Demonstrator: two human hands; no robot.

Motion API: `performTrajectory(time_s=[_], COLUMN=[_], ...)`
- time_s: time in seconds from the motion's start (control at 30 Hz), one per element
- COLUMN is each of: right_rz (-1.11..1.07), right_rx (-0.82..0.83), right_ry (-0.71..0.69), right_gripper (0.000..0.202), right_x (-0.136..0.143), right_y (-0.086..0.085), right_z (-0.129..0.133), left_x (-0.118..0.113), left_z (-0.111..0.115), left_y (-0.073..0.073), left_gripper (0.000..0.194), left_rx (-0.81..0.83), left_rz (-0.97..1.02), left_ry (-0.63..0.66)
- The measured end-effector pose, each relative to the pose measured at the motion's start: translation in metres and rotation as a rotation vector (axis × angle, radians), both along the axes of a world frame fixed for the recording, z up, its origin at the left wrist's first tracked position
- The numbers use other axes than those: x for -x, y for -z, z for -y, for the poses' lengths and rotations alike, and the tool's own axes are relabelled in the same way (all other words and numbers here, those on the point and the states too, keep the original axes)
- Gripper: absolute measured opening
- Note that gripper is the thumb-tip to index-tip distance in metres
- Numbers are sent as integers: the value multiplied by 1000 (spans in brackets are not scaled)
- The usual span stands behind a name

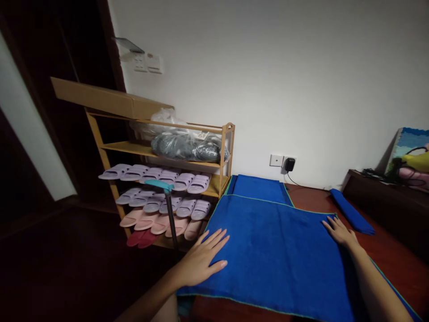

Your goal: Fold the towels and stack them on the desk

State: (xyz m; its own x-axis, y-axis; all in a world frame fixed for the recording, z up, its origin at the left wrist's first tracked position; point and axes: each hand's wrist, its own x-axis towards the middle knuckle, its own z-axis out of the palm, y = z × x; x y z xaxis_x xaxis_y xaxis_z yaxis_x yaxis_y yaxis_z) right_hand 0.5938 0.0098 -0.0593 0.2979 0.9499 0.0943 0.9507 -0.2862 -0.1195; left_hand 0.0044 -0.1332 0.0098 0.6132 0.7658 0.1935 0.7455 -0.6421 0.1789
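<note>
Head view showed a blue cloth [275, 255] with green edging spread over a reddish-brown worktop [306, 197], its near edge running past the worktop's front. The left hand [206, 259] lay palm down at the cloth's left side, fingers spread and gripping nothing. The right hand [341, 230] was also palm down, fingers extended near the far right corner, with nothing in its grasp. Behind the spread cloth, a folded blue cloth [259, 187] lay near the wall; a narrow blue bundle [351, 212] lay to the right. At left stood a wooden rack [221, 170] carrying rows of slippers [199, 182].
</note>
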Motion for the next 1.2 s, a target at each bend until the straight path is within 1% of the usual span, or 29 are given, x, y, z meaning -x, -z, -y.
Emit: performTrajectory(time_s=[0.1, 0.17, 0.3, 0.43, 0.53, 0.63, 0.77, 0.83, 0.93, 1.0, 1.03, 1.1, 1.17, 1.2], right_rz=[12, 20, -10, -42, -53, -76, -77, -69, -59, -55, -57, -74, -150, -170], right_rx=[9, -3, 3, 38, 16, 7, 1, -35, -107, -135, -134, -110, -58, -28], right_ry=[-3, -23, -79, -80, -90, -138, -169, -166, -167, -188, -223, -349, -576, -650], right_gripper=[67, 64, 68, 77, 71, 68, 74, 74, 71, 70, 70, 68, 65, 63], right_x=[4, 12, 39, 59, 74, 95, 120, 128, 140, 153, 162, 183, 204, 213], right_y=[-3, -6, -8, -9, -14, -17, -17, -21, -33, -42, -46, -50, -51, -51], right_z=[-2, -7, -18, -22, -25, -29, -23, -17, -3, 15, 29, 65, 109, 130], left_x=[1, 1, 1, 1, 1, 1, 1, 1, 1, 0, 0, -1, 0, 0], left_z=[0, 0, 0, 1, 2, 2, 2, 1, 1, 4, 7, 15, 24, 28], left_y=[1, 2, 2, 0, 0, -1, 0, 0, 0, -3, -6, -9, -9, -7], left_gripper=[60, 60, 60, 59, 59, 59, 60, 59, 58, 55, 52, 49, 50, 51], left_rx=[-13, -23, -15, -3, 9, 12, 14, 22, 2, -61, -107, -177, -169, -143], left_rz=[11, 19, 9, 1, -5, -5, -10, -17, -14, -3, 5, 22, 27, 25], left_ry=[-6, -3, -12, -16, -16, -15, -12, -16, -17, -26, -34, -48, -35, -23])
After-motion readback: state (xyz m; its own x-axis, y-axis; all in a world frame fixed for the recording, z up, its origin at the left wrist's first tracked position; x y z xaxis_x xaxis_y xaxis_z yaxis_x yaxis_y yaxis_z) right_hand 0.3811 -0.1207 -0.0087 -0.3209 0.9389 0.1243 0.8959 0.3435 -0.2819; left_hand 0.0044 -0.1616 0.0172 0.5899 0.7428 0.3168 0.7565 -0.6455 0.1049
